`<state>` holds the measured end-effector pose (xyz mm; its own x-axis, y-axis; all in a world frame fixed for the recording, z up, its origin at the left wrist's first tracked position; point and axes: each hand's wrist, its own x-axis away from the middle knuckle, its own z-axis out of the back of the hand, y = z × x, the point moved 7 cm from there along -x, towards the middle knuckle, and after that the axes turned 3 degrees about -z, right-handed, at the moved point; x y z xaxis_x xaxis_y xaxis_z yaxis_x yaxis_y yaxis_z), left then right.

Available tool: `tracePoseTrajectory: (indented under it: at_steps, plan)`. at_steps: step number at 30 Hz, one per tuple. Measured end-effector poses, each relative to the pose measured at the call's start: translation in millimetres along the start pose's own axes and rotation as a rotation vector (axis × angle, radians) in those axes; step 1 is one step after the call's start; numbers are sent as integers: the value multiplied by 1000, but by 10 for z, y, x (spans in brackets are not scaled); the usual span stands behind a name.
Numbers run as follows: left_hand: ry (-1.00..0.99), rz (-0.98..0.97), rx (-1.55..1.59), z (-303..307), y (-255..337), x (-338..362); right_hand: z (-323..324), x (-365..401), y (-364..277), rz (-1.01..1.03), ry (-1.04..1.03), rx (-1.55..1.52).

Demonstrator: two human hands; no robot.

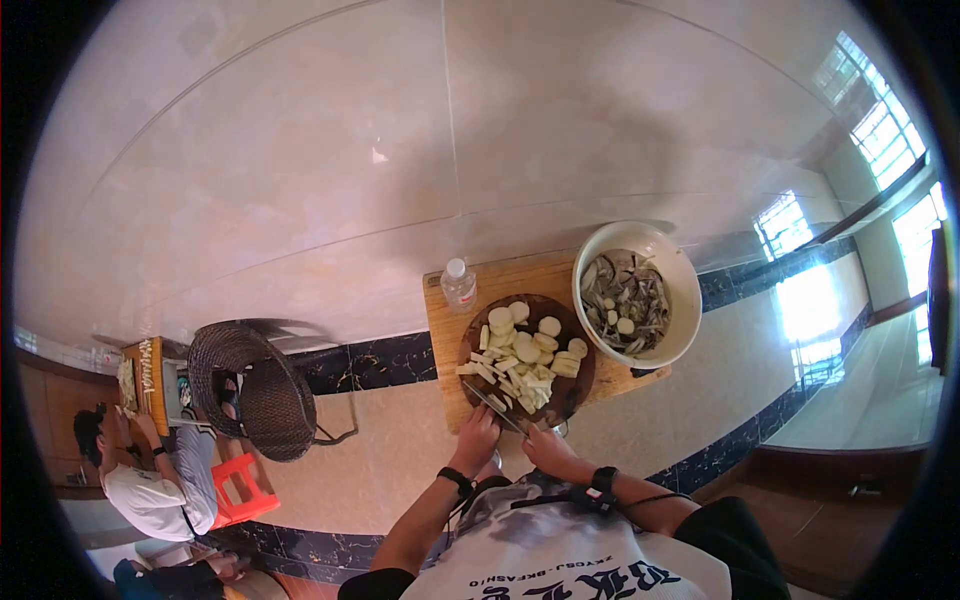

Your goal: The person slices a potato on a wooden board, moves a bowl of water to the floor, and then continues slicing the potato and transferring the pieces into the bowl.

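Note:
A round dark cutting board point(582, 398) lies on a wooden table point(440, 345). Pale round slices point(526, 347) and cut sticks point(480, 370) cover much of the board. A knife point(492, 404) lies slanted over the board's near edge, between my two hands. My left hand point(478, 432) is closed at the near left edge, by the knife; what its fingers grip is too small to tell. My right hand point(546, 448) is closed at the near end of the knife, around its handle end.
A large white bowl point(687, 318) of cut pieces stands at the table's right, a clear bottle point(459, 290) at its back left. Further left are a wicker chair point(280, 400), a red stool point(240, 495), a seated person point(150, 495) at another board and part of another person.

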<state>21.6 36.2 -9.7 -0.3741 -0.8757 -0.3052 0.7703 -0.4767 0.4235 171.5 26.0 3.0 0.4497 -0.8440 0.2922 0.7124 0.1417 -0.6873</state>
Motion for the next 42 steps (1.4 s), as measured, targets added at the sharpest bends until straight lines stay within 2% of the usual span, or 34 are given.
tracePoseTrajectory:
  at_steps: [2,8,11,14,16,20,25,27,29,32,35,41,42]
  plan:
    - [-11,-3,-16,-13,1,3,4,-20,63,-124,-24,-57]
    - [-78,-15,-35,-91,-20,30,149,155,101,-53,-44,53]
    - [-31,-65,-81,-17,8,16,-204,143,349,246,-40,264]
    - [-60,-82,-80,5,9,13,-105,157,173,318,0,243]
    - [-49,-85,-76,-7,5,36,71,154,-3,148,-9,112]
    - [-57,-73,-67,1,6,108,36,157,43,-92,-25,-89]
    - [-96,-74,-94,8,19,129,130,206,-140,113,-6,25]
    - [-85,-79,-96,12,30,121,106,208,-94,74,-4,13]
    - [-71,-72,-73,8,48,106,54,211,23,-55,-27,-51]
    - [-68,-65,-55,-3,42,84,156,238,-118,22,-56,19]
    - [-42,-61,-40,30,46,72,37,229,96,-116,-76,-49]
    - [-81,-62,-54,52,49,49,31,185,105,-104,-56,-41]
    - [-75,-47,-34,27,28,66,17,170,90,-43,-53,-10]
